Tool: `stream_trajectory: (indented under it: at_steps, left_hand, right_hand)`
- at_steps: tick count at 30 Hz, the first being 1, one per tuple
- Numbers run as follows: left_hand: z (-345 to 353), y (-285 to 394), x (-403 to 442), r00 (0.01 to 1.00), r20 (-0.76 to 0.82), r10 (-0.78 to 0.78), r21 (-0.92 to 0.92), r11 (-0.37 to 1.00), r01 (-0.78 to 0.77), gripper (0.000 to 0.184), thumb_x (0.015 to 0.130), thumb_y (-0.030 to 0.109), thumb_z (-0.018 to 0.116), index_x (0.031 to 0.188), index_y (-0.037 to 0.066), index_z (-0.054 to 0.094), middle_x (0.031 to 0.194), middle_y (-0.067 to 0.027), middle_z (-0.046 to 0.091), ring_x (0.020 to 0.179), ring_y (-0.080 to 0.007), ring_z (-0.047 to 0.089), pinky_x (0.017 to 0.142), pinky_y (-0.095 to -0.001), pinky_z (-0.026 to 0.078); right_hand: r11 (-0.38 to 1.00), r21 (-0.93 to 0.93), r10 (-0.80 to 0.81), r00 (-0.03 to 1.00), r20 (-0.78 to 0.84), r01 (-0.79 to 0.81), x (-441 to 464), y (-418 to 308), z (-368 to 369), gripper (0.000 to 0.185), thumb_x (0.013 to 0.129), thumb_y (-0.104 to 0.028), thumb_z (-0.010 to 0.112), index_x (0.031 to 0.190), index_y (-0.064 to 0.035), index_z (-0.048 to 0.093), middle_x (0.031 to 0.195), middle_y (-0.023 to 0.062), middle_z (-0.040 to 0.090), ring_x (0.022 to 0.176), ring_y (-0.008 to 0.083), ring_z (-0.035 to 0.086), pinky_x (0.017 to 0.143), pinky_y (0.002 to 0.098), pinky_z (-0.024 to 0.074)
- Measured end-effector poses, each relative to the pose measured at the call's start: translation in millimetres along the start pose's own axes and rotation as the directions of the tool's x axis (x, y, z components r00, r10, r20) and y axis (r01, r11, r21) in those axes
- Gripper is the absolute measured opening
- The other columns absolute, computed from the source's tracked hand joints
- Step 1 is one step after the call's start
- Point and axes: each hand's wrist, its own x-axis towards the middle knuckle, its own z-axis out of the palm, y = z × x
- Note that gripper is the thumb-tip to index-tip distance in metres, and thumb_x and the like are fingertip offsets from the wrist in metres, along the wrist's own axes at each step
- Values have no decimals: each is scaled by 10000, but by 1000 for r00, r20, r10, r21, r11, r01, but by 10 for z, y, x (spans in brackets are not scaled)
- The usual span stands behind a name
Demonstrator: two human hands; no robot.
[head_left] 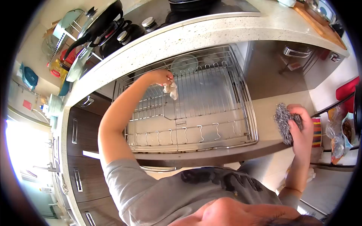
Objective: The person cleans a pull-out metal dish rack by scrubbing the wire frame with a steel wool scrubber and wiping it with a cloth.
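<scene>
My left hand [163,77] is over the left part of a pulled-out wire rack drawer [203,90], its fingers closed on a small crumpled white cloth [171,90] that hangs down over the wires. To the right of the drawer, my right hand [301,130] grips a grey steel wool scrubber [282,122], held in the air beyond the drawer's front corner. Clear round lids or dishes [184,63] lie at the back of the rack.
Above the drawer runs a speckled countertop [211,32] with a black gas stove [162,15] and a pan [98,26]. Dark cabinets [88,132] stand at the left. A wooden board [316,22] lies at the upper right, and shelves with packets [339,132] are on the right.
</scene>
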Motion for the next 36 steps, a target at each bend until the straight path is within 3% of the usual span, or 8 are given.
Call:
stream_trajectory:
  at_steps: [3, 13, 17, 20, 22, 25, 30, 36]
  left_hand:
    - [174, -116, 427, 994, -106, -9, 559, 827, 67, 321, 756, 190, 580, 1039, 43, 545, 1010, -130, 562, 926, -267, 554, 781, -355, 467]
    - [986, -732, 1243, 854, -492, -168, 376, 843, 383, 370, 783, 277, 486, 969, -28, 583, 1064, -214, 550, 965, -340, 555, 775, -367, 482]
    - [803, -434, 1059, 898, -272, -346, 197, 894, 404, 344, 741, 227, 529, 976, -16, 590, 1060, -183, 568, 967, -351, 556, 760, -353, 490]
    - [891, -351, 954, 858, -395, -328, 183, 887, 424, 266, 722, 168, 566, 930, 10, 616, 1008, -167, 599, 931, -327, 583, 730, -349, 503]
    - [910, -211, 819, 883, -439, -165, 552, 726, 410, 178, 725, 141, 574, 862, 44, 635, 931, -147, 624, 887, -290, 607, 703, -359, 513]
    - [531, 194, 443, 887, -440, -139, 641, 643, 418, 211, 734, 128, 565, 919, 32, 599, 914, -130, 615, 858, -259, 610, 713, -357, 508]
    - [91, -1, 301, 868, -488, 89, 461, 871, 169, 158, 654, 128, 588, 805, 88, 610, 834, -107, 613, 778, -280, 604, 655, -357, 501]
    - [564, -121, 849, 827, -563, -4, 319, 921, 222, 169, 725, 184, 534, 839, 105, 632, 838, -127, 598, 842, -282, 572, 699, -366, 472]
  right_hand:
    - [987, 163, 4, 999, -33, 2, -28, 265, -49, 200, 752, -43, 541, 939, 12, 497, 1012, 108, 503, 959, 165, 469, 856, 270, 346]
    - [754, 643, 302, 941, -153, -138, -86, 1102, -59, 329, 815, -183, 569, 1064, 5, 463, 1088, 108, 499, 955, 184, 513, 837, 311, 421]
    - [773, 623, 318, 922, -223, -116, -91, 1139, -84, 340, 819, -193, 571, 1077, 1, 465, 1071, 95, 519, 933, 172, 530, 823, 300, 431]
    - [771, 627, 331, 912, -240, -115, -91, 1198, -133, 340, 824, -196, 564, 1082, 1, 464, 1047, 96, 534, 914, 171, 541, 809, 291, 438]
    - [777, 621, 301, 928, -221, -105, -92, 1220, -150, 342, 832, -201, 553, 1092, 3, 461, 1034, 96, 543, 901, 168, 547, 798, 286, 443]
    - [813, 572, 302, 919, -254, -109, -88, 1218, -179, 339, 843, -203, 537, 1100, 4, 458, 1033, 96, 543, 901, 165, 547, 793, 284, 445]
    - [790, 606, 341, 891, -299, -99, -73, 1255, -185, 326, 854, -196, 516, 1104, 6, 460, 1039, 95, 539, 914, 161, 541, 809, 284, 434]
    - [811, 582, 312, 888, -338, -64, -101, 1307, -217, 316, 860, -180, 497, 1114, 3, 455, 1043, 99, 534, 928, 167, 536, 827, 290, 422]
